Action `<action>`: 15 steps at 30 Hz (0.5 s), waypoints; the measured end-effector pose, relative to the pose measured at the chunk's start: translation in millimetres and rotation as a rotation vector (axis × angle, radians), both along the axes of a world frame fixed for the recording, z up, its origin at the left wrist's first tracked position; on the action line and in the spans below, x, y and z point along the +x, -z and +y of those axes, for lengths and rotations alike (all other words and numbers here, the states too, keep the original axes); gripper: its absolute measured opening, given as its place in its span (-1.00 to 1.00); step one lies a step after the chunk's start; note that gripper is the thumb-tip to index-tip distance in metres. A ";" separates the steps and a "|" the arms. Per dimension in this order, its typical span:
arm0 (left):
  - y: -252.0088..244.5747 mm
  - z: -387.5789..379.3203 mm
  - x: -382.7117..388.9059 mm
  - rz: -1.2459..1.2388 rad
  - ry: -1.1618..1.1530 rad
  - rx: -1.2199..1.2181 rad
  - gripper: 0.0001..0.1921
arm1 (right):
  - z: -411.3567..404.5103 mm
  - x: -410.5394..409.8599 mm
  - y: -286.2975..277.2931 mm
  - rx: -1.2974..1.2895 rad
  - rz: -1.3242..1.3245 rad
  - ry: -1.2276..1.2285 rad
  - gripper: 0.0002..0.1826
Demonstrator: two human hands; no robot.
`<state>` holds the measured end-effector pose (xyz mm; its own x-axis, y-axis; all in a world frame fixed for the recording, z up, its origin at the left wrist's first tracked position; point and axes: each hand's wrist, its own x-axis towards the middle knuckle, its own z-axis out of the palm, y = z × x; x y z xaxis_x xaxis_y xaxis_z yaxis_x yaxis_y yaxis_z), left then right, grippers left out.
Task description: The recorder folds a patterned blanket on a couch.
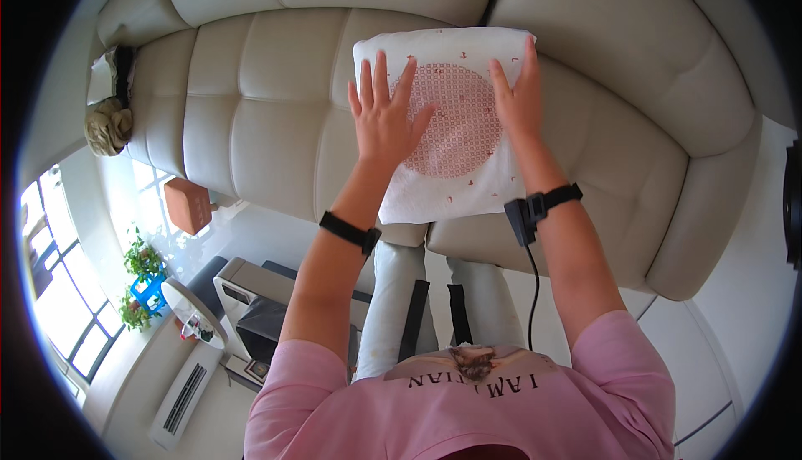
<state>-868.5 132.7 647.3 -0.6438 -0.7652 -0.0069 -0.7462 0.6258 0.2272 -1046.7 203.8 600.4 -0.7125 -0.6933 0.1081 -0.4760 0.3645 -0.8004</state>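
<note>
A white cloth bundle or cushion (457, 200), with a round red lattice pattern and small red marks, lies on the beige sofa. My left hand (388, 112) rests flat over its left part, fingers spread, the thumb reaching over the edge of the round pattern. At the right side is my right hand (521, 93), its thumb on the top face and its fingers along the right edge near the far corner. Whether those fingers curl under the edge is hidden. Black straps circle both wrists, and a cable hangs from the right one.
The beige sofa (282, 96) curves around the front and right. Folded clothes (108, 125) lie at its left end. An orange-brown stool (188, 205), a round white table (194, 313) and potted plants (144, 258) stand at left.
</note>
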 end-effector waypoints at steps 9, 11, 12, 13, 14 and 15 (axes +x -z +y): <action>29.3 -66.8 -32.6 -0.077 0.099 -0.008 -0.28 | -11.4 1.4 27.5 0.166 -0.207 0.055 -0.53; 31.8 -75.0 -35.6 -0.174 0.041 0.096 -0.26 | -18.3 -7.2 39.2 0.217 -0.101 0.070 -0.54; 36.2 -76.6 -36.3 -0.179 0.048 0.101 -0.26 | -21.7 -7.8 42.5 0.268 0.002 0.071 -0.55; 42.2 -77.0 -37.2 -0.166 0.006 0.089 -0.26 | -24.3 -5.1 45.9 0.273 -0.004 0.077 -0.55; 47.4 -77.6 -38.3 -0.153 -0.036 0.076 -0.26 | -27.1 -0.7 49.4 0.270 0.050 0.133 -0.55; 49.8 -78.5 -39.0 -0.160 -0.032 0.079 -0.26 | -30.3 2.7 52.9 0.266 0.102 0.188 -0.55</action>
